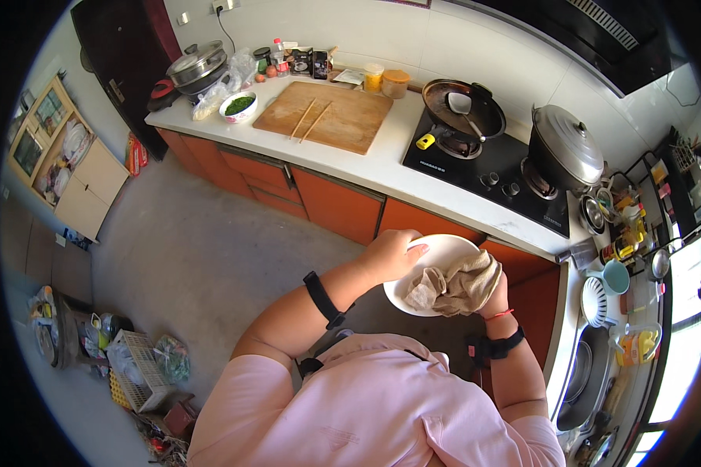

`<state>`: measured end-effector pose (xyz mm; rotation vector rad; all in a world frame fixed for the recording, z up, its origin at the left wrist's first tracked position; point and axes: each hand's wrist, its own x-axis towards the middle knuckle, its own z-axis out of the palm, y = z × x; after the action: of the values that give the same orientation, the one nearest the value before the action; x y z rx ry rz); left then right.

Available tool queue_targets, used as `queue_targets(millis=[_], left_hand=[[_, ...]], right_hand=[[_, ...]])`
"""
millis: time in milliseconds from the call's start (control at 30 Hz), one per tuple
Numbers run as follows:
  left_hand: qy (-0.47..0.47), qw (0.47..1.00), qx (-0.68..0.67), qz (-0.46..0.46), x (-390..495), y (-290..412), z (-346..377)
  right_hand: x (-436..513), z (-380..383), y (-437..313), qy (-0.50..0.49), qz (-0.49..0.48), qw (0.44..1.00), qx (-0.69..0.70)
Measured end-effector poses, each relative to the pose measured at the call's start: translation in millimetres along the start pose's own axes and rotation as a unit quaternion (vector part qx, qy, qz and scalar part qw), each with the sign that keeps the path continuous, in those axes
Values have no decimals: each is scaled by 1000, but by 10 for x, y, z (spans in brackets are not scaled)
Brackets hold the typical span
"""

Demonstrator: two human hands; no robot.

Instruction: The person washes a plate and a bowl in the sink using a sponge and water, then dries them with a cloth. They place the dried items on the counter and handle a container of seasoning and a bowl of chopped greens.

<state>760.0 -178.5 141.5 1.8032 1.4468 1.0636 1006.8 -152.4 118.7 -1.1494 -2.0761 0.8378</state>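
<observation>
My left hand [392, 255] grips the upper left rim of a white plate or shallow bowl [438, 251], its thumb lying over the edge. On the right, my right hand [498, 296] is mostly hidden behind a brownish-beige cloth [473, 283], which it presses against the dish's inner side. A lighter, bunched part of the cloth rests inside the dish. The dish is tilted and held in front of my body, short of the counter. On the counter beyond lie a wooden cutting board [350, 117] with two chopsticks [309, 121] and a bowl of chopped greens [238, 107].
A gas stove [479, 169] carries a wok [444, 111] with a spatula and a lidded pot [566, 146]. To the right are a sink [581, 373], a white slotted basket [594, 300] and a light blue jug [613, 277]. A plastic crate [143, 362] stands on the floor at lower left.
</observation>
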Motion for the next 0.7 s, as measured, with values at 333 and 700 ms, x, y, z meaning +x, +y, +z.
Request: queue_targets(millis=[333,700], left_hand=[[-129,969,205,52,-17,72,178],[92,991,-1,96,36,244,-198]], right_hand=[[334,124,-385,-144,-161,974,-73],[421,-78,-459,51,-88,995,-24]])
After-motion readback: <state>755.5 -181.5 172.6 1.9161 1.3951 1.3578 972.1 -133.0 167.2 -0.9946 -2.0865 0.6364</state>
